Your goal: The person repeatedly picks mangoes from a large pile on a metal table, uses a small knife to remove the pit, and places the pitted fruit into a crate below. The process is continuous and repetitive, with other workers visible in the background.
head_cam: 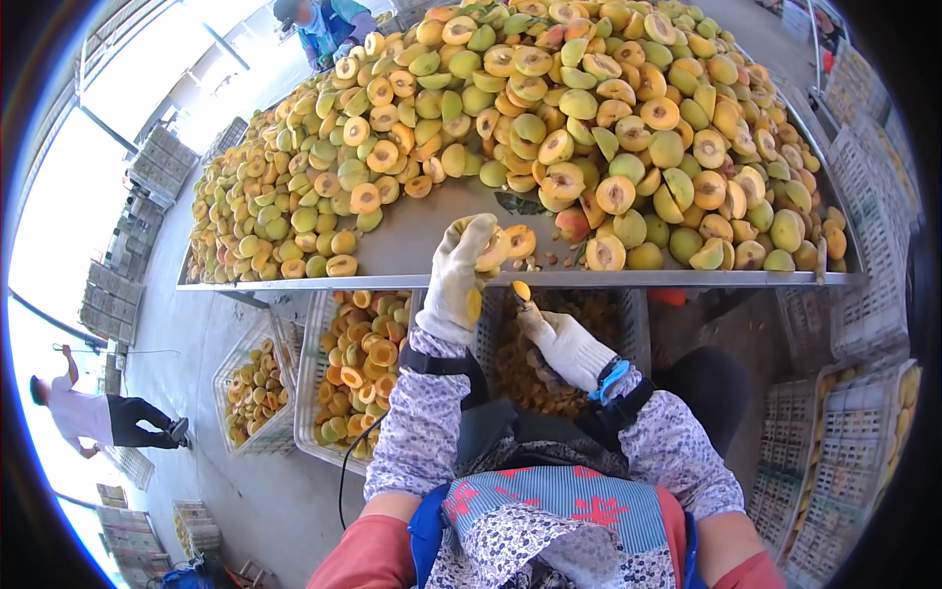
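My left hand (452, 283), in a stained white work glove, grips a cut peach half (494, 250) over the front edge of a metal table (434, 213). Right beside it is another half (521, 241); whether the fingers hold it too is unclear. My right hand (567, 346), also gloved, is closed around a small hand tool (522, 296), whose tip looks yellow-orange, perhaps from peach flesh. It sits lower, just in front of the table edge. A large heap of halved peaches (581, 103) covers much of the tabletop. Loose pits (552, 259) lie near the edge.
Under the table, a crate (634, 331) contains brownish scraps. Left of it, a white plastic crate (307, 397) holds peach halves, with another crate (221, 390) beyond. Stacked crates (824, 471) stand at right. One person (327, 29) works across the table; another (96, 416) is at far left.
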The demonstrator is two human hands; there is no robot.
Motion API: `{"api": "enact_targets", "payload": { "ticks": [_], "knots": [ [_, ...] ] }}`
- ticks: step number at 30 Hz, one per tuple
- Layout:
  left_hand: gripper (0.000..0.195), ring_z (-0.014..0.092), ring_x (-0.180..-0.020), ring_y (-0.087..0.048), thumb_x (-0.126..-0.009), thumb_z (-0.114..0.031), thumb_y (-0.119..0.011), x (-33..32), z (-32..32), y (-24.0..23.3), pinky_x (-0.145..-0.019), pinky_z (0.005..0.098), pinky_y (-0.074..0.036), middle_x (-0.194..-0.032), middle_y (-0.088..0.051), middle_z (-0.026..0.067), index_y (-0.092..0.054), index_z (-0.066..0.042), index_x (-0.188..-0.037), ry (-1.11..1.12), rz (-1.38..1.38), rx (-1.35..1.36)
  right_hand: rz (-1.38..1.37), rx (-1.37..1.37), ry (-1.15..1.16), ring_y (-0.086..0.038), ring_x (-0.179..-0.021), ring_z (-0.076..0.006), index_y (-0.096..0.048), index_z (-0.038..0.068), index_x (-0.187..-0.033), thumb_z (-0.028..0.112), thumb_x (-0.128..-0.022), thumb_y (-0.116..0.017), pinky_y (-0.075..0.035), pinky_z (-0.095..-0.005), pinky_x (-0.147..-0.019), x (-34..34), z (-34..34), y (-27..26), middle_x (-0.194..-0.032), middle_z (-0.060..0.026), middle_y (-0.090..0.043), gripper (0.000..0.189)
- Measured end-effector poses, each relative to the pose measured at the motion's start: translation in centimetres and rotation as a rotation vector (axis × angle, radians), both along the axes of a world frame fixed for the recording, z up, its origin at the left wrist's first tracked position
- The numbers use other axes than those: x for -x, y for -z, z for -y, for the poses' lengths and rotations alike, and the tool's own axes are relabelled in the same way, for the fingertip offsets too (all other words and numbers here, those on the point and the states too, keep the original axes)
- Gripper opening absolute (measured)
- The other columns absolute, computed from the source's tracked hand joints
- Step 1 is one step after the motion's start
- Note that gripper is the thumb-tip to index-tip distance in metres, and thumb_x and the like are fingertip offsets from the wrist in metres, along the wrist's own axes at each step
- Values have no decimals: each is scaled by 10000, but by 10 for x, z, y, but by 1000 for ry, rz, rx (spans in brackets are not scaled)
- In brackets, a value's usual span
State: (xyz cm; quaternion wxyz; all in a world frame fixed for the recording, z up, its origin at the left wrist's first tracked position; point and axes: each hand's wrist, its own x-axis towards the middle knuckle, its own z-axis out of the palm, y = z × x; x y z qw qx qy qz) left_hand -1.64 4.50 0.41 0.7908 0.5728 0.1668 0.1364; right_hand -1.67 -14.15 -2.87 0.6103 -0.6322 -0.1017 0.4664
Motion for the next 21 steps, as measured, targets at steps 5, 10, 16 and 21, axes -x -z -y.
{"api": "enact_targets", "payload": {
  "ticks": [5,10,16,21],
  "knots": [
    [361,256,-905,-670,-1023,-382,-622,16,10,14,-743,372,-553,-1050,-658,87,-606,-67,-1199,-27,190,361,-309,-200,-14,-424,-483,-116,-572,77,-957,630,-1023,-488,-400,-295,-450,12,2,-13,-675,15,-476,563],
    [381,268,-861,-686,-1048,-445,-568,12,18,17,-704,379,-564,-1043,-661,111,-555,-82,-1164,97,170,442,-531,-348,14,-406,-490,-103,-531,119,-924,645,-996,-537,-394,-294,-452,13,4,-7,-689,14,-470,531],
    [460,244,-878,-685,-1048,-454,-570,20,30,20,-754,368,-579,-1110,-646,113,-544,-50,-1265,-68,304,246,-311,-235,151,-430,-510,-100,-550,105,-959,600,-1014,-540,-417,-301,-468,21,-4,-7,-680,14,-484,498],
    [541,236,-914,-680,-1064,-465,-530,8,17,54,-801,366,-578,-1150,-626,124,-508,-18,-1368,-23,300,77,556,-118,337,-622,-604,-295,-616,32,-1003,449,-1016,-605,-502,-408,-571,14,-14,21,-710,-113,-634,417]
  ]
}}
